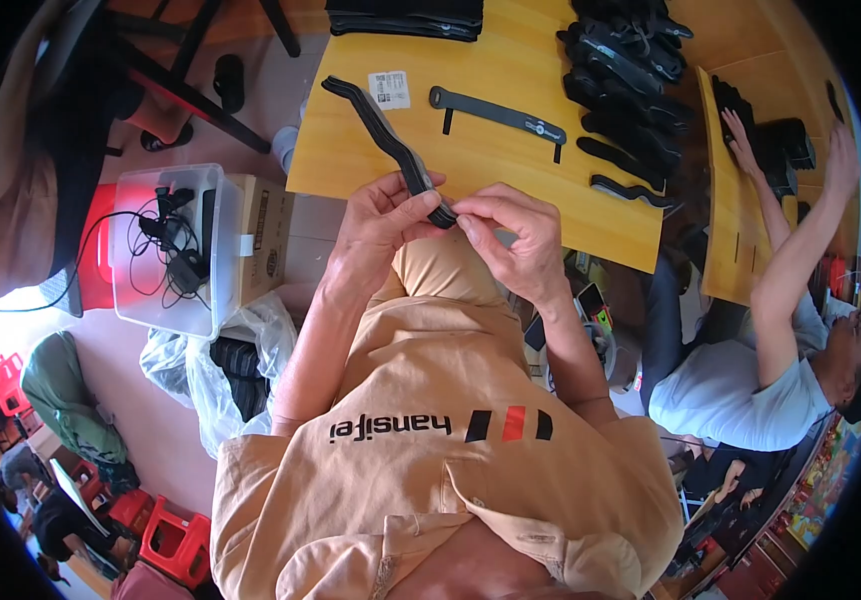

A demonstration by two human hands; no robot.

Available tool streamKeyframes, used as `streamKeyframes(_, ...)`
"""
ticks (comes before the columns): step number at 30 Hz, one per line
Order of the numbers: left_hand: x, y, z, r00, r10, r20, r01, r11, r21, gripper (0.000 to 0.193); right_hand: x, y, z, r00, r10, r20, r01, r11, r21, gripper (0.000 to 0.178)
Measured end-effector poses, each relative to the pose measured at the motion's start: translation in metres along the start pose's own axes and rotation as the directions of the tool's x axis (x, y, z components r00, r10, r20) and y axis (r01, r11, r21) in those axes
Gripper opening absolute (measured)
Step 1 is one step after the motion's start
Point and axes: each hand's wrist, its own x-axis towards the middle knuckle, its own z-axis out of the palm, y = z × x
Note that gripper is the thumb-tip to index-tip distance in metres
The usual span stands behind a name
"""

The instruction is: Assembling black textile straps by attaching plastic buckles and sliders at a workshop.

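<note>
A narrow bundle of black straps (378, 128), stacked lengthwise and slightly wavy, rises from my left hand (382, 222), which is closed around its near end. My right hand (518, 240) pinches at that same end, thumb and forefinger together. Beyond them, a single dark grey strap (500, 116) with a rounded end lies flat on the yellow table (325, 165), two short black tabs sticking out from its near side. Left of it is a small white printed label (389, 90).
Piles of black straps (620, 100) run along the table's right side; a flat black stack (405, 18) sits at the far edge. On my left stands a clear plastic bin (170, 285) with cables, beside a cardboard box (265, 240). A co-worker (740, 390) works at another table to the right.
</note>
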Motion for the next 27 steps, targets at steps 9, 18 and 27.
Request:
streamKeyframes(9, -0.001, 0.002, 0.003, 1.000, -0.014, -0.011, 0.015, 0.997, 0.071, 0.026, 0.005, -0.007, -0.006, 0.993, -0.072, 0.092, 0.083, 0.988, -0.132, 0.010)
streamKeyframes(18, 0.000, 0.002, 0.006, 0.998, 0.056, -0.004, -0.053, 0.969, 0.240, 0.027, 0.002, -0.008, -0.004, 0.993, -0.074, 0.097, 0.092, 0.975, -0.203, 0.011)
streamKeyframes(27, -0.001, 0.004, 0.012, 0.998, 0.062, -0.009, -0.056, 0.955, 0.291, 0.028, -0.003, -0.005, -0.004, 0.997, 0.058, 0.050, -0.050, 0.986, -0.156, 0.009)
